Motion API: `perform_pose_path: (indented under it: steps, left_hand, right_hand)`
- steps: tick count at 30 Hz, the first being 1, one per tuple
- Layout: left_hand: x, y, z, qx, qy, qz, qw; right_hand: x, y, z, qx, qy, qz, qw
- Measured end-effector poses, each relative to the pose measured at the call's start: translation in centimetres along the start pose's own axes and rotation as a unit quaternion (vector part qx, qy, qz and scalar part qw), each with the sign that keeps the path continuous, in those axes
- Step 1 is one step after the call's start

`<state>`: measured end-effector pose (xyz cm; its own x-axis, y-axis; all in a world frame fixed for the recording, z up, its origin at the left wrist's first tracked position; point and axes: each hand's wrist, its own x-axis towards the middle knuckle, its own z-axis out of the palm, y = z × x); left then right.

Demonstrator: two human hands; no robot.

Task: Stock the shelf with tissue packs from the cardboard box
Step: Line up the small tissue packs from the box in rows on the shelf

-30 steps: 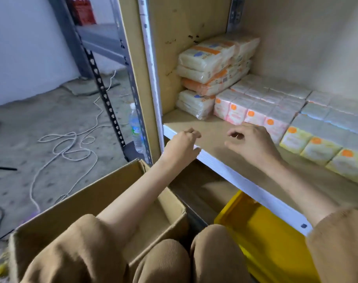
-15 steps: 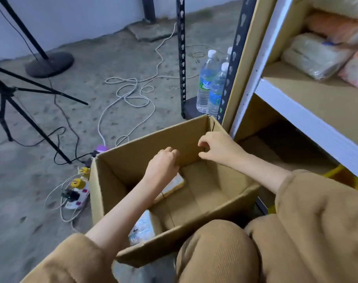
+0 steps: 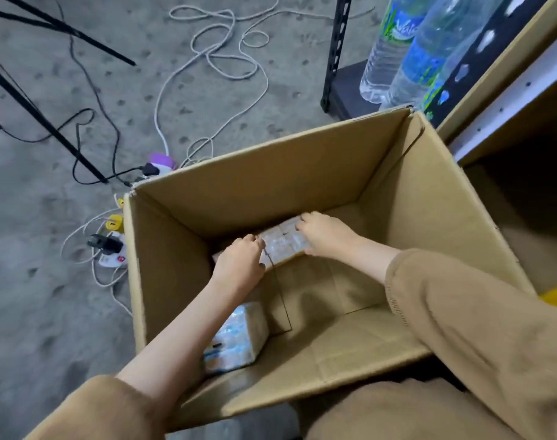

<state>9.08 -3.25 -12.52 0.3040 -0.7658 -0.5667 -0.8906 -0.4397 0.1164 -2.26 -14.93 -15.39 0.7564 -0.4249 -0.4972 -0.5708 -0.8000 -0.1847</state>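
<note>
Lower left inside the cardboard box (image 3: pixel 271 173), close to the body: a blue-printed tissue pack (image 3: pixel 239 338), lying under the left forearm and against the near wall. Could be dragged or tipped by that forearm on the way up, being so close beneath it.

Centre of the frame, deeper in the box: a second tissue pack (image 3: pixel 283 242), clear-wrapped, flat by the far wall. Gripped at both ends, left hand (image 3: pixel 239 265) over the nearer-left end with fingers (image 3: pixel 255 241) curled down onto the wrap, right hand (image 3: pixel 325 236) over the right end with fingers curled round its far edge. Cannot tell whether lifted or resting on the box floor.

Likely trouble here: slick film and a soft body, so a squeeze from the ends alone may bow the pack and let it slip back down. Tall box walls as well; a low lift could catch a corner on the rim.

Left of the box on the floor: a power strip (image 3: pixel 112 246) with plugs and loose cables (image 3: pixel 213 49) running to the upper centre. Risk of snagging if the box gets shoved that way.

Upper right: water bottles (image 3: pixel 398 58) standing beside the shelf (image 3: pixel 509 90) post, near the path from box to shelf. Could be knocked over by a wide swing of the pack.
</note>
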Motion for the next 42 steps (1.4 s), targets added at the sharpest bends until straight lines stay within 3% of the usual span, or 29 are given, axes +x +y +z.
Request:
perform_pose_path:
  steps: [6,17,21,25,27,35,38,42]
  left_hand:
    - [1.3,-1.1,1.0,-0.022,-0.009,-0.024,0.999]
    - [1.4,-1.2,1.7,-0.03,-0.046,-0.061,0.997]
    - [1.6,-1.0,2.7,0.005,-0.15,-0.13,0.98]
    - [1.9,-1.6,4.1,0.004,-0.304,-0.211,0.929]
    - [2.1,-1.6,4.6,-0.01,-0.326,-0.216,0.92]
    - [1.9,-0.7,3.6,-0.05,-0.274,-0.19,0.942]
    - [2.5,0.2,2.7,-0.086,-0.193,-0.132,0.969]
    - [1.7,2.3,4.4,0.06,-0.082,-0.032,0.994]
  right_hand:
    - [5.5,-0.3,3.5,-0.071,-0.045,-0.058,0.995]
    - [8.0,1.2,7.3,-0.07,-0.128,-0.034,0.989]
    - [6.8,2.4,6.6,-0.073,-0.151,-0.02,0.986]
    - [6.4,2.1,5.6,-0.053,-0.17,0.004,0.984]
    - [6.0,2.1,4.7,-0.039,-0.182,0.019,0.982]
    - [1.6,7.9,0.6,0.016,-0.207,0.16,0.965]
    - [0.3,9.0,0.3,0.06,-0.185,0.2,0.96]
    - [-0.5,9.4,1.3,0.104,-0.163,0.226,0.955]
